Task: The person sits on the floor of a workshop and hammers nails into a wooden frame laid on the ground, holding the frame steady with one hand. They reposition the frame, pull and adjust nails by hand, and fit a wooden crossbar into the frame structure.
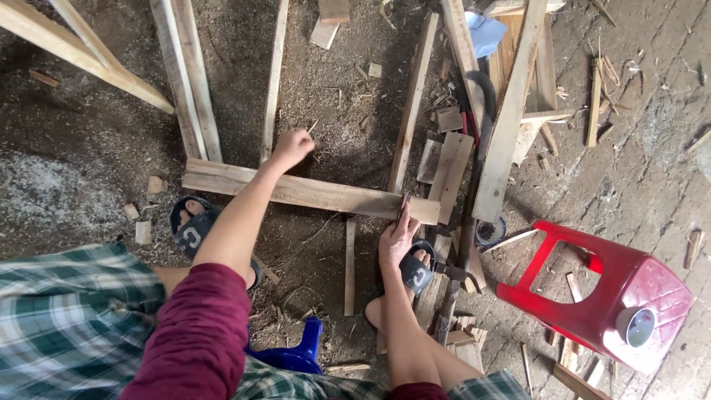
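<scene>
Nearest, a maroon sleeve [196, 333] is seen; the left hand [291, 147] is fisted and the right hand [398, 237] is laid open-fingered on the crosswise plank [311, 191].

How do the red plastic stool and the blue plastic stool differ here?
The red plastic stool lies tipped on its side, unused, right of the person; the blue plastic stool sits beneath the person, mostly hidden. The red one shows legs and seat; the blue only an edge. Both are plastic.

One head-worn camera looks steeply down, close above the sawdust floor [89, 170].
</scene>
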